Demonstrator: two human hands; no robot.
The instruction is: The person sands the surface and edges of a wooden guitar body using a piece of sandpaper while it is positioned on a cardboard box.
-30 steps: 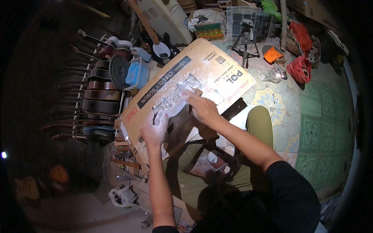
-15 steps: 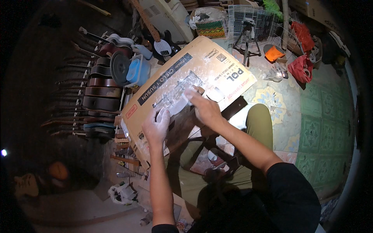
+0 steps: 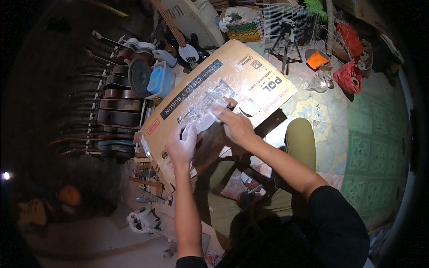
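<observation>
A flat white piece (image 3: 206,122) spans the gap between my two hands, above a cardboard sheet (image 3: 178,94) streaked with white dust. My left hand (image 3: 182,145) is closed, with thumb and fingers pinching the piece's left end. At the other end, my right hand (image 3: 237,127) is closed on it too, its fingertips powdered white. A small brown thing (image 3: 231,103) shows just past the right fingers; what it is I cannot make out. Near the cardboard's right edge lies a white oval piece (image 3: 249,107). Where the fingers meet the white piece is partly hidden.
A row of guitars (image 3: 118,105) stands at the left, beside a blue plastic tub (image 3: 156,81). Toward the back are a wire cage (image 3: 272,27), a black tripod (image 3: 286,42) and an orange object (image 3: 317,60). A red bag (image 3: 348,78) rests on the tiled floor at right.
The whole view has shifted slightly. Both hands keep nearly the same grip and place over the cardboard.
</observation>
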